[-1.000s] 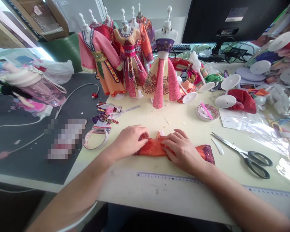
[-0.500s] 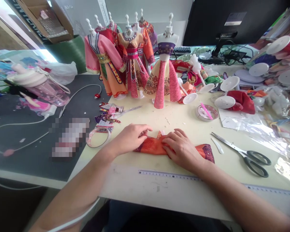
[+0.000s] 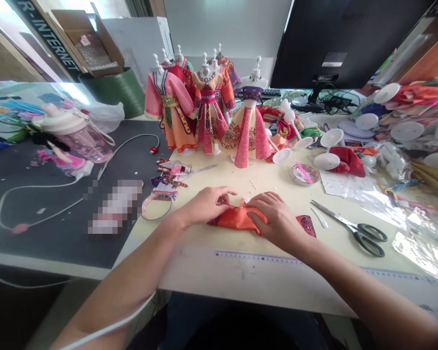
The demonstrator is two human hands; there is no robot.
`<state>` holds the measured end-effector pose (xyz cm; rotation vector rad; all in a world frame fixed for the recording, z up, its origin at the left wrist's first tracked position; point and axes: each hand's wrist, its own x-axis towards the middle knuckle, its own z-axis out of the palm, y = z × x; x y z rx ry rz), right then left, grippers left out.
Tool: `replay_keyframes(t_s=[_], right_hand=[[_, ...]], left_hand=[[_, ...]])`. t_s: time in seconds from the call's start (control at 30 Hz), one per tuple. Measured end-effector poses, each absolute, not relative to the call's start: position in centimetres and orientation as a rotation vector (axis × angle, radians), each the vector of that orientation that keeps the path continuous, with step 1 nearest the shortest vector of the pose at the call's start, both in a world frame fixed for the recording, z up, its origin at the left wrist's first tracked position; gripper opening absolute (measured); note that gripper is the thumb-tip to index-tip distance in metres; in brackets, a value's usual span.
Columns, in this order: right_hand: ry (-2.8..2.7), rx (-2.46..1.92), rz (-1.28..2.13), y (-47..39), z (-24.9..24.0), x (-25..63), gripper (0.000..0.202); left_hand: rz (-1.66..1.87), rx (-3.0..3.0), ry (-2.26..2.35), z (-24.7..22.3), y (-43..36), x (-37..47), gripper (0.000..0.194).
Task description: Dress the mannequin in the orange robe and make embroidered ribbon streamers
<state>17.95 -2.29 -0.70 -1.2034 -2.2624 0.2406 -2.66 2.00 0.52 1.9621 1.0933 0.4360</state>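
An orange doll garment (image 3: 235,219) with dark purple patterned ends lies on the cream tabletop in front of me. My left hand (image 3: 213,204) is at its left upper edge, thumb and forefinger closed in a pinch on the cloth. Over its right half, my right hand (image 3: 273,214) bends its fingers at the upper edge with the thumb against the front, gripping the fabric. A small patterned flap sticks up between the hands. The right hand hides part of the garment; its purple end (image 3: 307,226) shows past the wrist.
Black-handled scissors (image 3: 350,226) and a small white blade-shaped tool (image 3: 319,218) lie to the right. A ruler strip (image 3: 259,258) runs along the front. Dressed doll stands (image 3: 248,124) are behind. Tape rolls (image 3: 156,206), fabric trims (image 3: 170,174) and a pink tumbler (image 3: 82,133) surround the work.
My view has tilted up and shifted slightly. The garment is bunched a little more under my right hand, its lower edge folded; both hands stay on the cloth.
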Motion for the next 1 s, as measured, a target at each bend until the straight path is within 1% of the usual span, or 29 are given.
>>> replay_keyframes(t_s=[0.13,0.27,0.37,0.47,0.57,0.63,0.9,1.0], right_hand=[[-2.192,-1.259,0.326,-2.3,-1.2,16.1,0.019],[-2.043,-1.243,0.504,-1.5,-2.1,15.0,0.008],[-1.959,-1.240,0.607,-1.2,-2.5,15.0,0.010],[-1.924,-1.224,0.633,-1.3,-2.7,15.2,0.011],[-1.936,-1.190,0.632,-1.4,-2.7,15.4,0.012],[-1.952,-1.179,0.625,-1.4,-2.5,15.6,0.012],[-1.967,-1.196,0.642,-1.3,-2.2,15.9,0.012],[-1.928,-1.194,0.586,-1.4,-2.3,16.0,0.007]], left_hand=[[0.495,1.897,1.008,0.7,1.8,-2.5,0.044],[0.485,1.771,0.988,0.8,1.6,-2.3,0.048],[0.495,1.719,0.978,0.8,1.6,-2.3,0.048],[0.476,1.682,0.996,0.8,1.6,-2.3,0.043],[0.388,1.638,1.021,0.8,1.6,-2.3,0.026],[0.347,1.613,1.028,0.8,1.6,-2.3,0.019],[0.327,1.615,1.028,1.0,1.5,-2.1,0.020],[0.342,1.608,1.074,1.1,1.5,-2.0,0.021]])
